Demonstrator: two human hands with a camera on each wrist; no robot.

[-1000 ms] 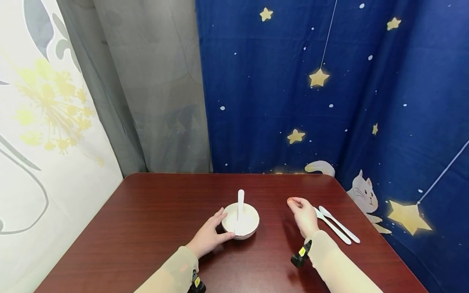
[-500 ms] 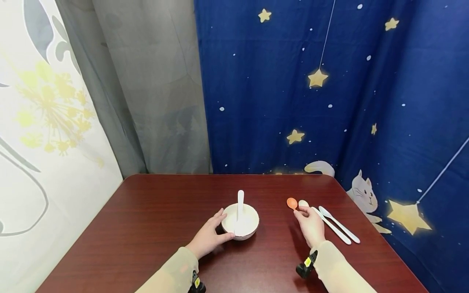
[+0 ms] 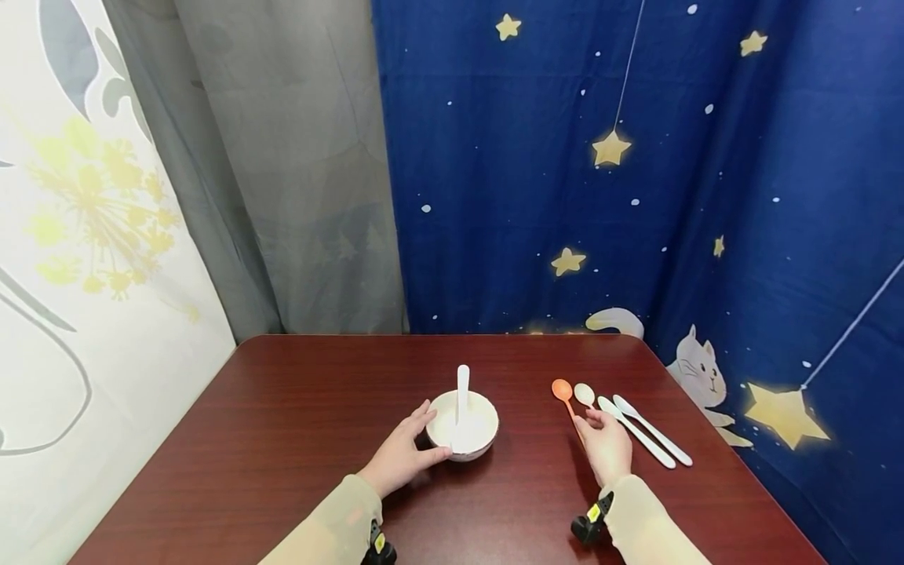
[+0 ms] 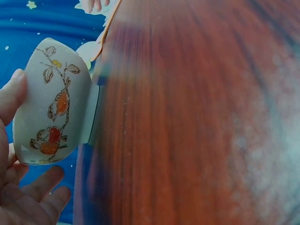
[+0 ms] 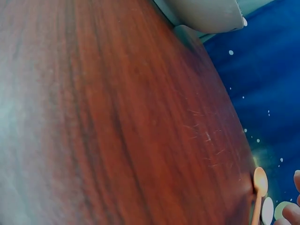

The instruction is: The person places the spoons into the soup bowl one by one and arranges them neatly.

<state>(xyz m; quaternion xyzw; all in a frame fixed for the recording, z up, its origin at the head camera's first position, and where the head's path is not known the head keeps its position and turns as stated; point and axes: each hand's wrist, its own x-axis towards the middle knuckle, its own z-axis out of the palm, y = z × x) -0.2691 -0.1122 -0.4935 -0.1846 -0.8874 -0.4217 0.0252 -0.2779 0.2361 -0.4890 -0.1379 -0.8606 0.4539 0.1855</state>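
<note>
My left hand (image 3: 404, 458) steadies a white bowl (image 3: 487, 428), its thumb and fingers placed around the near left side. Orange and brown drawings decorate the outside of the bowl (image 4: 77, 101) in the left wrist view. A white spoon (image 3: 463, 384) leans in it, handle up. On the right, my right hand (image 3: 607, 451) is over the handles of an orange spoon (image 3: 562, 390) and a cream spoon (image 3: 584, 394), fingers bent. Fingertips (image 5: 291, 214) show at the right wrist view's edge, beside the spoon heads; whether they touch a handle is unclear.
Two pale, long-handled utensils (image 3: 638, 433) (image 3: 653, 431) lie side by side to the right of my right hand. Everything stands on a dark red-brown wooden table (image 3: 325, 392). Behind it hang a grey curtain (image 3: 311, 196) and a blue star-patterned curtain (image 3: 494, 196).
My right hand has drawn back from the orange spoon's head and shifted right, uncovering the orange and cream spoons. The left hand and bowl have stayed put.
</note>
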